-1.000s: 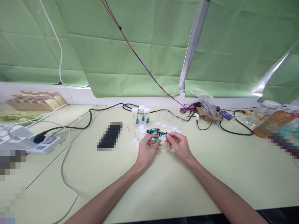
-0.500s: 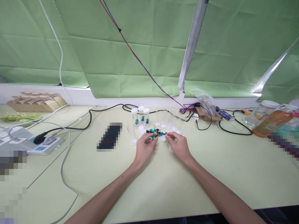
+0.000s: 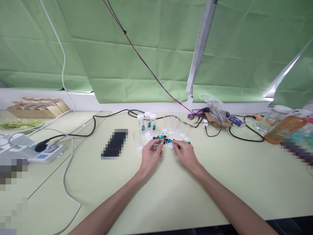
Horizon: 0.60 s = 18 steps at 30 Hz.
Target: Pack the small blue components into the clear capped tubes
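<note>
My left hand point(image 3: 152, 153) is closed in a pinch at the left edge of a small cluster of black and blue parts point(image 3: 165, 139). What lies between its fingertips is too small to make out. At the cluster's right side, my right hand point(image 3: 187, 154) is also closed, thumb and forefinger together near a small blue piece point(image 3: 169, 141). A green bit point(image 3: 189, 142) shows at its knuckles, and something dark sits under its fingers. Behind the left hand stand white-capped clear tubes point(image 3: 153, 122) with blue pieces inside. Several clear tubes with white caps point(image 3: 182, 134) stand behind the right hand.
A dark, pixelated flat object point(image 3: 114, 143) lies left of the hands. Further left are a white power strip point(image 3: 46, 155) with cables and a cardboard divider box point(image 3: 36, 109). On the right are a small cardboard box point(image 3: 218, 122), black cables, and an orange bottle point(image 3: 285, 129).
My right hand has turned slightly, and a green bit now shows at its knuckles. The green piece by my left thumb is less visible. The tubes have not moved.
</note>
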Tool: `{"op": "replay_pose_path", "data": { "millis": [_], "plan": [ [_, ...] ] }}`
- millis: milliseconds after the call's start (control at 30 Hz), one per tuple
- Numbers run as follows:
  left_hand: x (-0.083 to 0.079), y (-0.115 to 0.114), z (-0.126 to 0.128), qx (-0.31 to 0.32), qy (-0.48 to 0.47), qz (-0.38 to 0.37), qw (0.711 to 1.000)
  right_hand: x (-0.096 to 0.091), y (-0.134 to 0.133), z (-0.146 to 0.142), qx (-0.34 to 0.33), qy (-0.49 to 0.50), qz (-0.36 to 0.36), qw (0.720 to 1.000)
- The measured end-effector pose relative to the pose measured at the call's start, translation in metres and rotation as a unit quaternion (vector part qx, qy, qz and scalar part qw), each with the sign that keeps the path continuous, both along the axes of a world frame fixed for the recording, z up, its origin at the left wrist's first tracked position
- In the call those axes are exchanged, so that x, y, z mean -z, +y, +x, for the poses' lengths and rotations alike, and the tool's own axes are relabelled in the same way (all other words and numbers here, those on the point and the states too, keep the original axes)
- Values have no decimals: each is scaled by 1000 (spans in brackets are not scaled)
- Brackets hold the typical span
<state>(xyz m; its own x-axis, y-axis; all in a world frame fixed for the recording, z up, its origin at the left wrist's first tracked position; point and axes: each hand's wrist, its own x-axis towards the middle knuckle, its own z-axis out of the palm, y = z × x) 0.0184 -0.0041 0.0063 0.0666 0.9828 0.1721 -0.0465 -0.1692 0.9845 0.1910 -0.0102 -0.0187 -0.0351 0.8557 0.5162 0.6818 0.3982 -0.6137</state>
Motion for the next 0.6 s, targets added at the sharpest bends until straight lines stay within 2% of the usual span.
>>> {"op": "replay_pose_path", "data": {
  "millis": [367, 600],
  "plan": [
    [0, 0, -1, -12, 5, 9, 1000, -2, -4, -2, -44, -25, -31, 998],
    [-1, -2, -2, -41, 22, 28, 998, 0, -4, -1, -67, -58, -33, 996]
  ]
}}
